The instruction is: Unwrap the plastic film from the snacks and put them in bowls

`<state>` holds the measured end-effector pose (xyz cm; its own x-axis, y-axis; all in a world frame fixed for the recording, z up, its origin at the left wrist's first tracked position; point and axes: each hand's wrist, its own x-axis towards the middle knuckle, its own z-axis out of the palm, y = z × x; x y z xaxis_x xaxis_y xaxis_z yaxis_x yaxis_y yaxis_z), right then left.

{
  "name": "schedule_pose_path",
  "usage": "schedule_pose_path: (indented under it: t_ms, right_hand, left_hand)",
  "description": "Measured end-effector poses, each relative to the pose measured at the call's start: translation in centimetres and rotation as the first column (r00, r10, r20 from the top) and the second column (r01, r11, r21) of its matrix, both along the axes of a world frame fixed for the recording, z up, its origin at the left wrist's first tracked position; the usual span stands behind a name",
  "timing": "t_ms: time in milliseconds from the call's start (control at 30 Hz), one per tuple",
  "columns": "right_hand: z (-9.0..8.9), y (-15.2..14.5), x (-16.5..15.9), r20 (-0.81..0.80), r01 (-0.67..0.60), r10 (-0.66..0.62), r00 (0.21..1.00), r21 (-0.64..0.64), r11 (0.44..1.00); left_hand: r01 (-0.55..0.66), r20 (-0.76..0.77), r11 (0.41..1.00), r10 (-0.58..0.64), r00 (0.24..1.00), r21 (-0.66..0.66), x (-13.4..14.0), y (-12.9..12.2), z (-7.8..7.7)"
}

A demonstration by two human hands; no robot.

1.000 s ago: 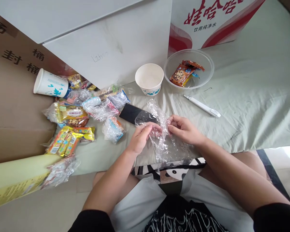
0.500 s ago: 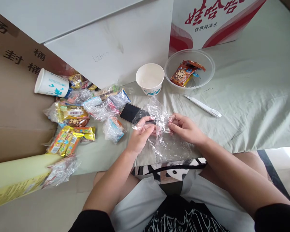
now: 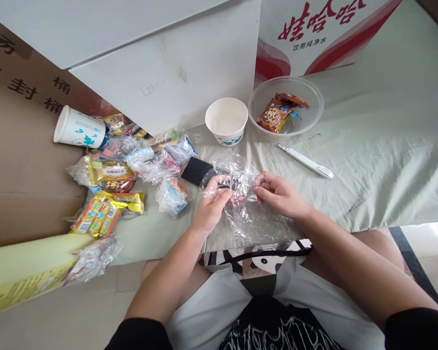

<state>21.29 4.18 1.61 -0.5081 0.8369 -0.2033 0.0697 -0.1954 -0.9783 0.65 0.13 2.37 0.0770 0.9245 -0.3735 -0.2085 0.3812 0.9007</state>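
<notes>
I have a crumpled sheet of clear plastic film (image 3: 243,180) between my two grips, over the near part of the cloth-covered bench (image 3: 379,189). My left grip (image 3: 211,206) pinches it between thumb and fingers; my right grip (image 3: 280,195) nips its other side, fingers curled in. The film bunches in the gap between them, rises a little beyond and trails back towards me.

Just beyond my left grip lies a black phone (image 3: 196,171), its right end partly behind the film. Farther out, ahead of both grips, a white paper bowl (image 3: 226,116) stands upright, with a clear plastic bowl (image 3: 316,114) to its right holding brown cookie packets (image 3: 273,115). Ahead and to the right of my right grip is a slim white cutter (image 3: 306,161).

Near my left grip, on its left, sits a small wrapped packet (image 3: 172,196); farther left, a heap of wrapped snacks (image 3: 111,171) spreads out, with a paper cup (image 3: 82,128) lying sideways at its far side.
</notes>
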Motion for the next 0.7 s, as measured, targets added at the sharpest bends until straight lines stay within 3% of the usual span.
schedule_pose_path:
  t_ms: [200,400,567,633,700]
  right_hand:
    - [-0.41,-0.15,-0.18,-0.08,0.069,-0.073,0.994,-0.047,0.996]
    - [-0.23,-0.5,-0.28,-0.11,0.16,-0.166,0.98,-0.063,0.985]
    - [-0.23,-0.67,-0.16,-0.16,0.283,-0.276,0.948,0.021,0.959]
    - [-0.34,-0.65,-0.17,-0.148,0.308,-0.295,0.944,0.078,0.948]
    - [-0.46,-0.61,-0.22,-0.108,0.292,-0.279,0.954,0.136,0.947]
  left_hand:
    - [0.073,0.0,0.996,-0.073,0.997,0.057,0.24,-0.26,0.07]
    - [-0.113,-0.039,0.984,0.119,0.992,0.137,-0.07,0.11,0.2]
    - [-0.234,-0.028,0.952,0.244,0.969,0.196,-0.45,0.16,0.06]
    - [-0.193,-0.025,0.955,0.204,0.979,0.225,-0.5,-0.03,-0.13]
    - [-0.071,-0.041,0.964,0.084,0.996,0.255,-0.49,-0.25,-0.32]
